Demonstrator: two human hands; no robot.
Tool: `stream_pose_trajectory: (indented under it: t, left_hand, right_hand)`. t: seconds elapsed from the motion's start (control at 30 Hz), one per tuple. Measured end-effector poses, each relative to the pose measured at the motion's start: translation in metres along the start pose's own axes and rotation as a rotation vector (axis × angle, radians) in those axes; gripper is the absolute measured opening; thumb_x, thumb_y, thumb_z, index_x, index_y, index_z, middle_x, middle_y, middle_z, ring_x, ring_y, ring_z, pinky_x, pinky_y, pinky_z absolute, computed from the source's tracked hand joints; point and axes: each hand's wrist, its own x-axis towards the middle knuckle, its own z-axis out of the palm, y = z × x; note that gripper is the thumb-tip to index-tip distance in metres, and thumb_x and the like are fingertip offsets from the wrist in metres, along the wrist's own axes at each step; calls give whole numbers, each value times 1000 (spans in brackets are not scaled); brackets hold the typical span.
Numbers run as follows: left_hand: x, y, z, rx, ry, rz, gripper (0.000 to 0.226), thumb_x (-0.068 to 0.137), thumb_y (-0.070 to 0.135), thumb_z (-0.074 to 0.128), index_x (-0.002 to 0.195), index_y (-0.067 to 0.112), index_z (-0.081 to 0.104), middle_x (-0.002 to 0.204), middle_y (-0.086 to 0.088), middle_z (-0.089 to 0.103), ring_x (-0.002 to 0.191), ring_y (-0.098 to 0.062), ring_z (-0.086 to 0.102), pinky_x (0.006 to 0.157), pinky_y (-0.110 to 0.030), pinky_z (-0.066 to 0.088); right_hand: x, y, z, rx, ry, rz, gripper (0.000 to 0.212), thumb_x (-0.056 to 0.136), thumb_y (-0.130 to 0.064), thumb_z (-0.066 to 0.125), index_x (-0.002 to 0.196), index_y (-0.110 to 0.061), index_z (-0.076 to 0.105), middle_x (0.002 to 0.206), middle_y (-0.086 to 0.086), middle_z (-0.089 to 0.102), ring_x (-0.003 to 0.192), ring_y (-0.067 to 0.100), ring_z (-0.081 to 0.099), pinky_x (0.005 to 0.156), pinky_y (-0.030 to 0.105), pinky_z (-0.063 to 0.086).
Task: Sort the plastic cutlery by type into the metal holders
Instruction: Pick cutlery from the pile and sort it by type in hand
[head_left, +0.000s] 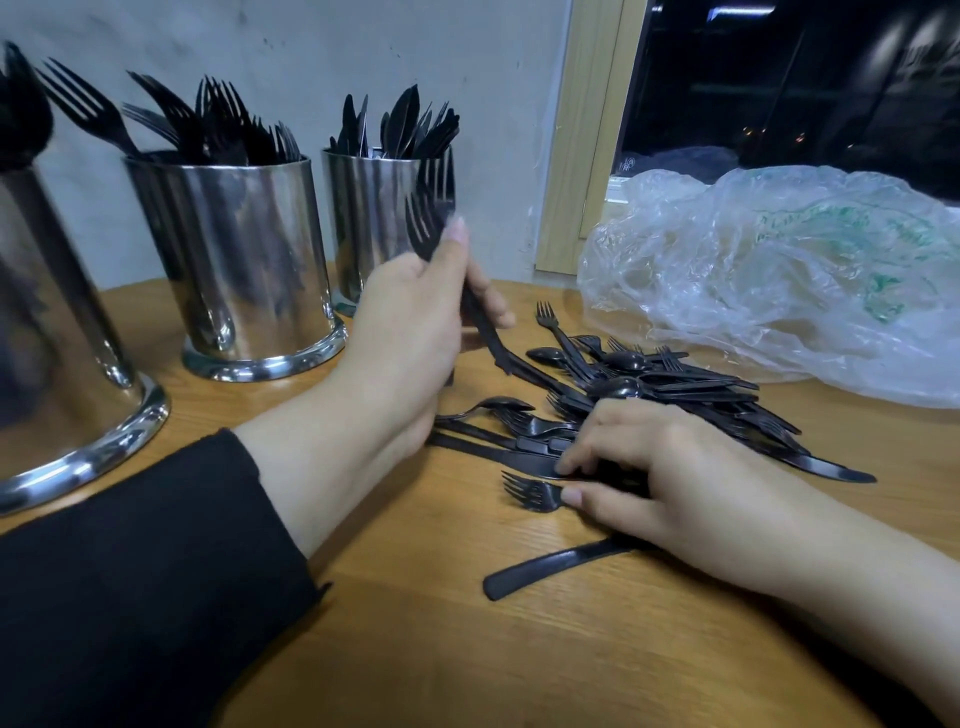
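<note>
Cutlery, black plastic: my left hand (415, 312) grips a small bunch of forks (431, 218) by the handles, tines up, just in front of the knife holder (363, 218). My right hand (670, 478) lies on the loose pile (649, 384) on the wooden table (467, 649), thumb and fingertips pinching a fork (530, 491) at its neck. Likely light, springy and slick, tines apt to snag; best taken mid-handle. Fork holder (234, 260) stands left of the knives, a third holder (52, 312) at far left. Plastic bag (779, 275) shows green print, unreadable.
</note>
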Motion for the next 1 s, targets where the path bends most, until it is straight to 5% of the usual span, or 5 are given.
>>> stream_pose_trajectory:
  t: [0.13, 0.3, 0.53, 0.73, 1.0]
  left_hand:
    - [4, -2, -4, -55, 55, -32, 36, 106, 45, 47, 89, 14, 56, 55, 8, 37, 46, -10, 34, 42, -25, 33]
    - [5, -6, -2, -76, 15, -31, 18, 107, 18, 48, 106, 10, 64, 69, 2, 43, 54, -11, 36, 48, -27, 30]
    - [0, -9, -5, 13, -42, -9, 37, 108, 44, 44, 107, 16, 68, 59, 5, 40, 46, -10, 31, 42, -25, 28]
    - [0, -6, 0, -80, -40, -40, 27, 109, 30, 44, 112, 14, 65, 62, 7, 38, 49, -9, 29, 41, -23, 25]
    - [-10, -6, 8, 31, -132, 22, 27, 110, 28, 43, 106, 13, 65, 66, -2, 58, 54, -17, 56, 48, -30, 50]
  right_hand:
    - [0, 2, 1, -13, -17, -15, 18, 92, -45, 66, 107, -37, 70, 100, -21, 55, 99, 1, 56, 87, 19, 44]
    - [1, 2, 0, -6, -11, -26, 5, 91, -40, 68, 94, -36, 67, 94, -21, 56, 96, 0, 55, 79, 13, 41]
    - [1, 3, 1, 30, -34, -2, 9, 90, -50, 62, 89, -41, 61, 98, -23, 55, 99, 2, 54, 79, 17, 42]
    - [0, -4, -2, 97, 31, 33, 12, 90, -47, 63, 86, -36, 61, 97, -22, 58, 95, 2, 55, 75, 12, 38]
    - [9, -20, -14, 666, 638, 183, 17, 86, -39, 67, 84, -22, 68, 74, -2, 66, 67, 8, 55, 65, 17, 44]
